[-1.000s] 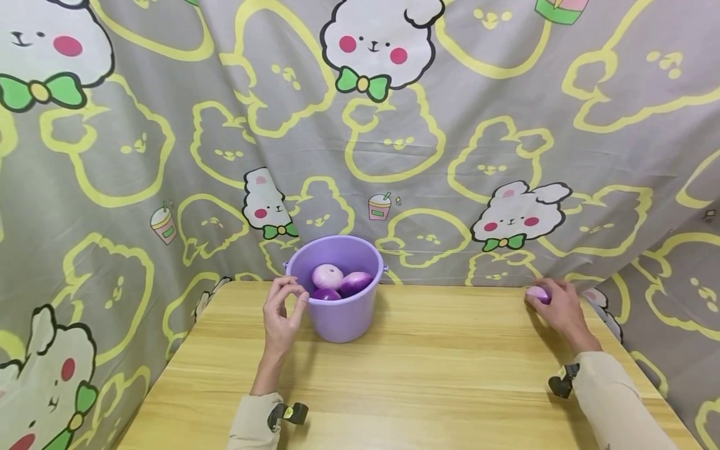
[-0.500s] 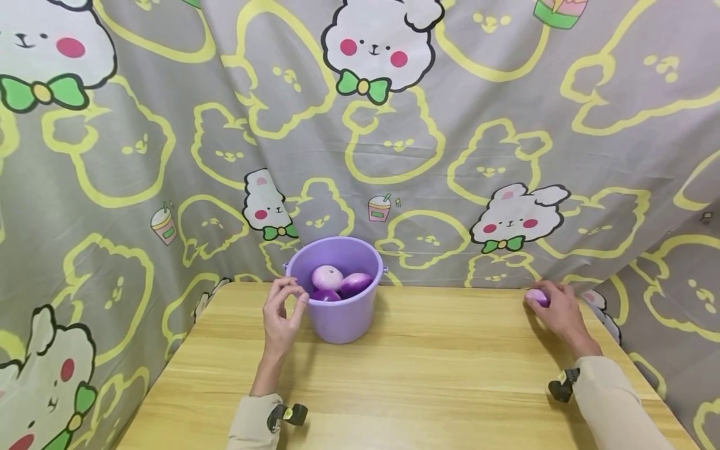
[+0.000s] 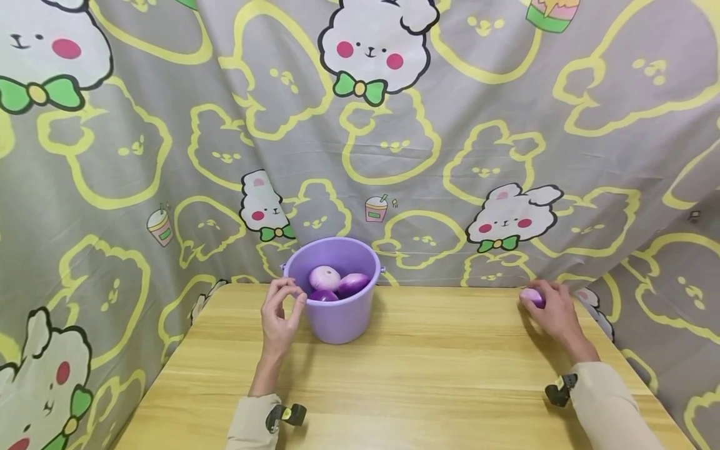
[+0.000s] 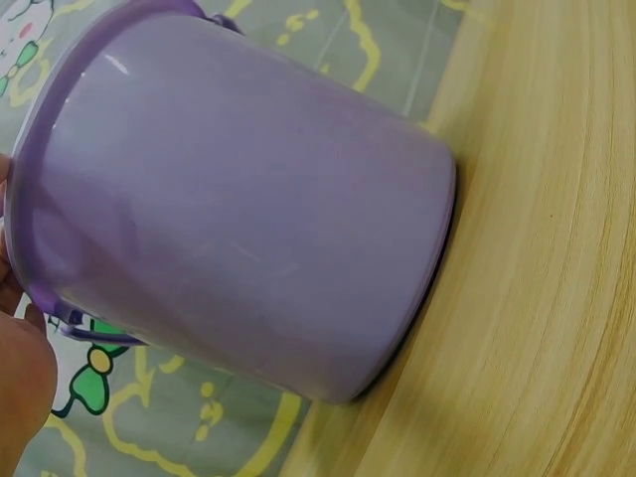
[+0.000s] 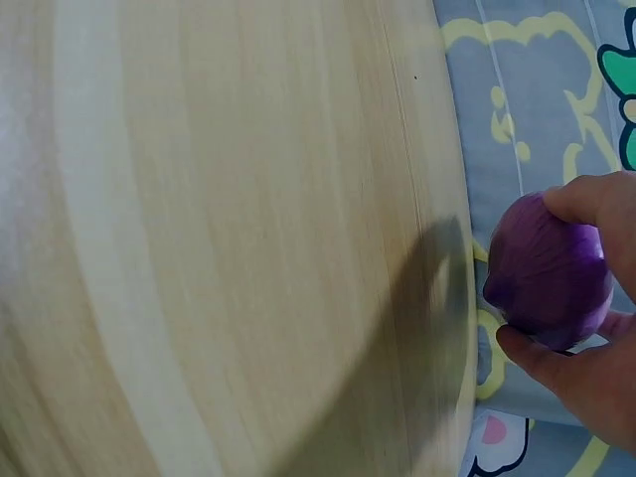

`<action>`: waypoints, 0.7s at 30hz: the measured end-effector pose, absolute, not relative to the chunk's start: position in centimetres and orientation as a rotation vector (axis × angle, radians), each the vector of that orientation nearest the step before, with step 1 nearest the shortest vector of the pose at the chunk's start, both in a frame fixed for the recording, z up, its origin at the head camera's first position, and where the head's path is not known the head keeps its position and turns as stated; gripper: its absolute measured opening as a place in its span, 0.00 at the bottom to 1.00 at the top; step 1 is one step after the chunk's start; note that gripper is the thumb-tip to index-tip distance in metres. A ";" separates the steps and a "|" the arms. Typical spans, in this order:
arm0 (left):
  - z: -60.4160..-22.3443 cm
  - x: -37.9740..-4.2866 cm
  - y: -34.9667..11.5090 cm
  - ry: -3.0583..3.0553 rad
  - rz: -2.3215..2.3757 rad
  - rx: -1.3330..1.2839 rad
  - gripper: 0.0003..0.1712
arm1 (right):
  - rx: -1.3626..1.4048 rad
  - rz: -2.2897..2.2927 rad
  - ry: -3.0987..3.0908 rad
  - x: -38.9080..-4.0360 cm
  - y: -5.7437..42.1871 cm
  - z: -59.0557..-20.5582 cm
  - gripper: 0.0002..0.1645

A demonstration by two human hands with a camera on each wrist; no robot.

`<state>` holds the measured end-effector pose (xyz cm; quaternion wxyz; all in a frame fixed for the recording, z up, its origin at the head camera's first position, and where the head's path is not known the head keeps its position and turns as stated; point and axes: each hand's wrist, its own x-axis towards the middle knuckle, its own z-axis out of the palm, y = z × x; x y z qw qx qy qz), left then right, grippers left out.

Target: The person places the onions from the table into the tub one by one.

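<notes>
A purple bucket [image 3: 340, 322] stands upright on the table towards the back, left of the middle. Inside it lie a pale onion [image 3: 324, 278] and darker purple onions [image 3: 354, 285]. My left hand [image 3: 281, 319] grips the bucket's near left rim with bent fingers; in the left wrist view only part of that hand [image 4: 22, 383] shows. At the back right, my right hand [image 3: 557, 312] holds another purple onion [image 3: 532, 297] between thumb and fingers. The right wrist view shows this onion [image 5: 549, 273] close up, its shadow falling on the tabletop.
The wood-grain table [image 3: 427, 375] ends at the back against a grey curtain [image 3: 416, 162] printed with cartoon rabbits, which also hangs at both sides. A bucket handle [image 4: 99, 338] hangs along the outside in the left wrist view.
The head view has shifted a little. My right hand and its onion have moved only slightly, and the onion has turned a bit; the left hand stays at the bucket rim.
</notes>
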<state>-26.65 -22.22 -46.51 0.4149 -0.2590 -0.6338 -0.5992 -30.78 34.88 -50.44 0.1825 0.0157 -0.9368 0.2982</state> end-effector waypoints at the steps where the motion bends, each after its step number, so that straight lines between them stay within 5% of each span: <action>1: -46.5 -26.7 -22.2 -1.590 -1.507 -0.653 0.02 | 0.047 0.844 -2.640 -30.7 34.8 -50.4 0.25; 21: -46.4 -26.7 -22.2 -1.584 -1.509 -0.652 0.05 | 0.040 0.854 -2.500 -28.7 34.1 -47.6 0.25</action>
